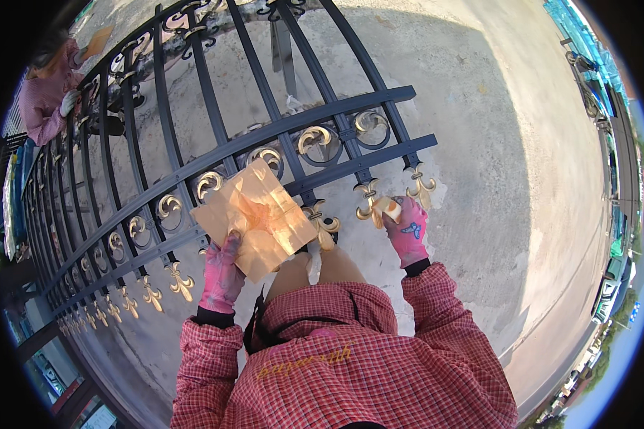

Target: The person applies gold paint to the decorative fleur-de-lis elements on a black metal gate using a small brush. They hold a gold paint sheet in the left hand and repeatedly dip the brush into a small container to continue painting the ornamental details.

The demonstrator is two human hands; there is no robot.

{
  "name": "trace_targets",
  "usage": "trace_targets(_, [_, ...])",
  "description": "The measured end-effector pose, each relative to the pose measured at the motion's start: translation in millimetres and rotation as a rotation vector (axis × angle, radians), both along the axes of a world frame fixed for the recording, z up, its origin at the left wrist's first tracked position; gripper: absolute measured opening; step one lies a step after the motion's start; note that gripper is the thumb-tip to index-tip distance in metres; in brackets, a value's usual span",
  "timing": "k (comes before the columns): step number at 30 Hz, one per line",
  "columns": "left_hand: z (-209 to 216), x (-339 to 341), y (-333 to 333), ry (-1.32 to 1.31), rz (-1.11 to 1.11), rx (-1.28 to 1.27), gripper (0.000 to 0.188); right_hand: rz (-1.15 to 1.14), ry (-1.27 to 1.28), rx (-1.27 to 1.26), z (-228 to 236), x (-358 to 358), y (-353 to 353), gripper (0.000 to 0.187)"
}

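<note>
The right hand (408,232), in a pink glove with a blue butterfly mark, was closed around a small pale pad or sponge (389,207) and pressed it against a gold fleur-de-lis finial (369,201) on the near edge of a dark metal gate (265,136) lying flat over the concrete ground (494,143); what exactly the pad was could not be made out, as the fingers covered most of it. The left hand (222,275), also in a pink glove, gripped the near corner of a creased tan sheet of paper (254,218), thumb on top, holding it over the gate's lower rail so that it hid the finial and part of the scrollwork beneath. Gold scroll rings (315,136) ran along between the two rails, and more gold finials (181,281) trailed away to the near left, shrinking and blurring toward the rim. At the far left another person in a pink shirt (46,96) bent over the same gate, partly cut off by the picture's dark edge. The wearer's red checked shirt (350,357) filled the near middle and hid the legs except the knees.
</note>
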State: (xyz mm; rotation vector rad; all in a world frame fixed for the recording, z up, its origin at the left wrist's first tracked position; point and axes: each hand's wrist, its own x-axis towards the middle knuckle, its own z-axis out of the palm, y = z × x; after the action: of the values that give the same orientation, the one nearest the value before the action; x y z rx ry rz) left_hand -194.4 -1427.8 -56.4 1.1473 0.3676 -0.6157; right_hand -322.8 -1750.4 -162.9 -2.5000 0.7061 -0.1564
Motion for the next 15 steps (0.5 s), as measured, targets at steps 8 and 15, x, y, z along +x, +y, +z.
trace_targets(8, [-7, -1, 14, 0.001, 0.016, 0.002, 0.043, 0.049, 0.015, -0.121, -5, 35, -10, 0.048])
trace_targets(15, [-11, -4, 19, 0.007, 0.001, 0.010, 0.039, 0.027, 0.029, -0.119, -29, 36, -21, 0.043])
